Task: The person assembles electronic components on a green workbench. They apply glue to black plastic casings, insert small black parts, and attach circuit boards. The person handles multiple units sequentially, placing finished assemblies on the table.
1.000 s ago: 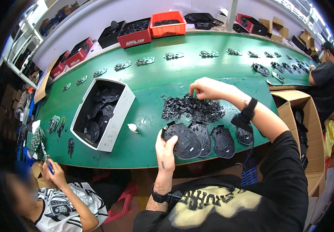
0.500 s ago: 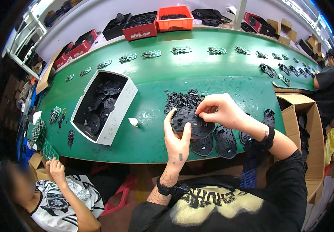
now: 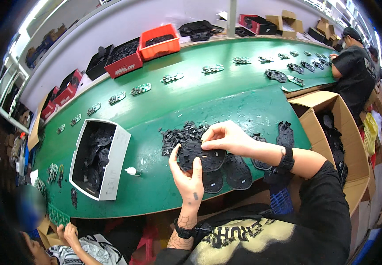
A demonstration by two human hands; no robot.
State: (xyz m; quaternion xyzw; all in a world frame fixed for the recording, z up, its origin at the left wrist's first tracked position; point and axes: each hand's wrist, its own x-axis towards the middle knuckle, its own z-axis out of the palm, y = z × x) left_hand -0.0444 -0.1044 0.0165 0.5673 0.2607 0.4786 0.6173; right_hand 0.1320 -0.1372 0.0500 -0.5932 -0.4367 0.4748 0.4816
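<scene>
My left hand [image 3: 186,182] grips a black plastic base shell [image 3: 190,155], shaped like the underside of a computer mouse, with the thumb across its near edge. It is held tilted above the green table [image 3: 151,187]. Thumb and forefinger of my right hand [image 3: 230,140] are pinched together against the shell's upper right part; whatever they hold is hidden. Behind the shell lies a heap of small black plastic pieces [image 3: 175,134]. Similar shells, such as the black shell [image 3: 238,173], rest on the table just right of and below my hands.
A white box [image 3: 119,154] of black parts and a small white bottle [image 3: 132,171] stand left. Circuit boards [image 3: 172,77] line the far strip. An open carton [image 3: 354,172] is at right. One co-worker [image 3: 91,249] sits lower left holding a green board; another [image 3: 354,66] is far right.
The view has swung right and tilted, so the table and boxes appear shifted left. Both hands keep the same hold, the right still pinched at the shell.
</scene>
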